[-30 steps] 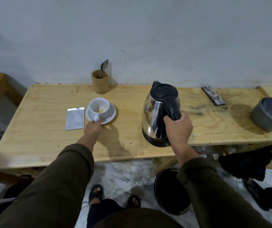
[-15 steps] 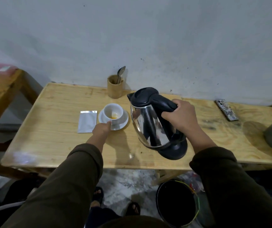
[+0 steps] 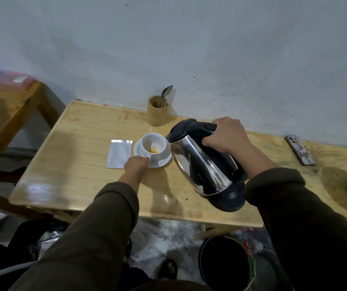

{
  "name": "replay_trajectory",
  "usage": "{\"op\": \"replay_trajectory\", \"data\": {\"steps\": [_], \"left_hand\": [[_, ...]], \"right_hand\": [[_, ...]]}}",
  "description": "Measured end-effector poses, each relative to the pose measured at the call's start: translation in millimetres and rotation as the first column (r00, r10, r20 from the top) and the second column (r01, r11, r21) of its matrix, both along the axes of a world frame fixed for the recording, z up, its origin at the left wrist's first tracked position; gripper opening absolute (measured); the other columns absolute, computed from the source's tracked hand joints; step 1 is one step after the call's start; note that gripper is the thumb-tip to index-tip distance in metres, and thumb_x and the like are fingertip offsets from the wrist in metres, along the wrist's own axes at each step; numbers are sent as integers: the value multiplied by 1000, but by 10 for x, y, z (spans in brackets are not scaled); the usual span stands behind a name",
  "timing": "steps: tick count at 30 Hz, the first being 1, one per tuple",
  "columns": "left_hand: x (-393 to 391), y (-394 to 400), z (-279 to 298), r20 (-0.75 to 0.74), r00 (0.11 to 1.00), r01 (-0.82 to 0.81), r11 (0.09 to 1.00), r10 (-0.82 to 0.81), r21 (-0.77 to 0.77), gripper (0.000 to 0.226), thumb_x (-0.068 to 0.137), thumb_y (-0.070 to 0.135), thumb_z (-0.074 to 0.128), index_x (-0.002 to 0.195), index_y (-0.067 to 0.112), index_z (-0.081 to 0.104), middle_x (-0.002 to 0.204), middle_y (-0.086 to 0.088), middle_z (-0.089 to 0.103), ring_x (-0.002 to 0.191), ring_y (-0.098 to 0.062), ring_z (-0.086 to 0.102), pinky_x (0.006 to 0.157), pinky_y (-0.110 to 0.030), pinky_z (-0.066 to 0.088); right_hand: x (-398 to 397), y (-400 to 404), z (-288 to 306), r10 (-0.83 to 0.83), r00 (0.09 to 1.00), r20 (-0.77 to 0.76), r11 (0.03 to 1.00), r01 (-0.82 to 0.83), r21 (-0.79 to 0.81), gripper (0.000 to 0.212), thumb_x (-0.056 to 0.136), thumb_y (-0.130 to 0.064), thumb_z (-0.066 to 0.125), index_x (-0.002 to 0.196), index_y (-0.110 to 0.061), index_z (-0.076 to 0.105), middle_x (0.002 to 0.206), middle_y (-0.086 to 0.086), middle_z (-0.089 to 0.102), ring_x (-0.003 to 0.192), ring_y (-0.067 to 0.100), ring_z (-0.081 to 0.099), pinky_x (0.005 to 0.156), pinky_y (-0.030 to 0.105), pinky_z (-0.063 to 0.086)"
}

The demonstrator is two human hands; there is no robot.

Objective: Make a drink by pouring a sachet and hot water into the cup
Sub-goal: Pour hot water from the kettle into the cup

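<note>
Kettle (image 3: 202, 164): polished steel body, mirror-bright, with a black plastic lid, handle and base; lifted off the table and tilted, spout aimed toward 9 o'clock, right beside the cup's rim.
Cup (image 3: 154, 146): small white glazed ceramic, round, standing on a matching white saucer (image 3: 162, 161); orange powder lies in its bottom, with a pale patch beside it.
Sachet (image 3: 119, 153): flat silvery foil rectangle, lying on the table just at 9 o'clock of the saucer.
Table (image 3: 80, 164): pale varnished plywood with visible grain and a glossy sheen along the near edge.
Holder (image 3: 157, 111): cylindrical bamboo-coloured cup at 12 o'clock of the cup, close to the wall, with a metal spoon (image 3: 166, 95) leaning inside.
Phone (image 3: 300, 150): flat, patterned back, well apart at 3 o'clock of the kettle.
Right hand (image 3: 226, 135): fingers curled tight around the black handle, wrist bent, olive sleeve behind it.
Left hand (image 3: 137, 163): arm extended, fingertips gathered and pinching the cup's handle at the saucer's near edge.
</note>
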State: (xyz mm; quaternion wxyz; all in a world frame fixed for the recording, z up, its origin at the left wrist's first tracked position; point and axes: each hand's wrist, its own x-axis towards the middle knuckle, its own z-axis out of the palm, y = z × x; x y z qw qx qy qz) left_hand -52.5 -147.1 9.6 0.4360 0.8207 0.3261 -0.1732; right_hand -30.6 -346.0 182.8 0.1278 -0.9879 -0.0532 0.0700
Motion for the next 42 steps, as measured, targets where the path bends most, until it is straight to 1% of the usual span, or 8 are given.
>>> {"op": "replay_trajectory", "data": {"steps": [2,5,8,19,27,35,38,42], "left_hand": [[6,1,-1,-1,1000,1,1000,-1,7,46,97,34,44,127,2,57,130,-19,59,123,-34,53,106,-43,43],[12,2,12,-16,999,36,998,-35,46,45,99,33,41,127,2,57,130,-19,58,123,-33,53,106,-43,43],[13,-2,22,-28,997,69,995,-67,65,45,100,32,40,128,1,55,131,-19,58,124,-32,52,106,-43,43],[20,-9,24,-30,999,42,997,-40,68,45,99,32,42,126,0,56,128,-19,59,122,-32,54,105,-43,45],[15,-24,42,-43,999,11,996,-7,85,46,98,36,42,127,2,56,126,-17,60,118,-31,57,102,-39,47],[23,-20,20,-28,999,-30,998,31,55,46,97,37,46,126,3,57,126,-17,61,117,-32,58,102,-40,48],[27,-22,7,-25,999,-38,998,40,50,46,96,37,47,126,3,57,125,-17,61,116,-31,58,101,-40,48],[30,-23,14,-30,999,-20,997,22,73,47,96,37,46,126,2,56,124,-16,61,116,-30,58,100,-38,48]], "right_hand": [[41,29,16,7,1000,-10,1000,-7,-19,18,65,-20,65,64,-11,50,58,2,46,53,15,41,46,24,28],[81,50,27,7,1000,-21,1000,-8,-30,24,64,-19,65,57,-14,43,59,3,46,55,18,43,46,24,27],[96,61,35,1,999,-39,1000,-2,-30,25,64,-17,64,56,-13,41,59,4,46,56,21,43,47,23,28],[112,107,110,29,996,-85,997,-35,-69,30,68,-16,65,56,-15,37,61,3,42,55,17,39,46,24,24],[121,139,118,42,996,-84,996,-48,-76,25,68,-16,63,58,-14,41,63,4,44,58,20,43,46,24,27],[109,186,153,56,993,-102,993,-66,-101,22,70,-16,63,61,-15,43,65,4,46,58,17,43,47,23,30],[106,199,156,53,993,-104,992,-65,-108,14,70,-17,63,70,-12,50,66,3,47,58,17,43,48,23,31],[95,229,165,50,993,-109,992,-62,-113,14,71,-16,63,79,-10,53,67,3,47,59,16,44,48,23,32]]}}
